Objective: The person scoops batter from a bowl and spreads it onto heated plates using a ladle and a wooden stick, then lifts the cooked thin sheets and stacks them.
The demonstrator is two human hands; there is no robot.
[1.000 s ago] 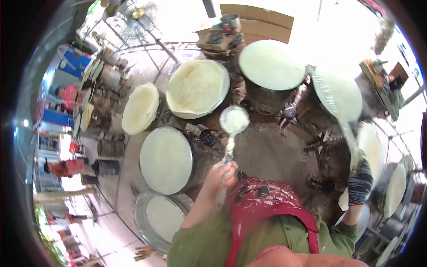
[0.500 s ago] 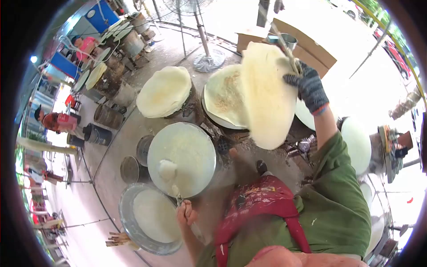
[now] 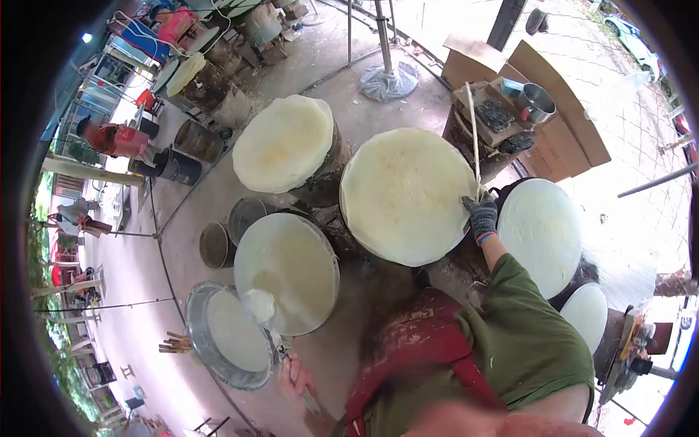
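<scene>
1. Looking down from the head camera, I see my right hand (image 3: 481, 217) in a dark glove, closed on a thin stick (image 3: 472, 138) at the right edge of the big pale sheet (image 3: 405, 193) that lies flat on a round pan.
2. That stick runs up and away from the glove toward a cluttered wooden stand (image 3: 497, 116) with a metal pot (image 3: 537, 102).
3. My left hand (image 3: 293, 376), bare and low in view, is wrapped around the handle of a ladle (image 3: 259, 306); its bowl, white with batter, rests over the lower left edge of the nearer round pan (image 3: 287, 264).
4. Just left of that pan sits a metal basin (image 3: 195, 320) with white batter in it, touching or nearly touching the pan's rim.
5. Another pale sheet (image 3: 284, 143) covers a pan further back on the left.
6. To my right, two more white discs (image 3: 540, 233) sit side by side.
7. My green sleeve and red apron (image 3: 415, 349) fill the bottom.
8. Other people (image 3: 109, 137) are well apart at far left.
</scene>
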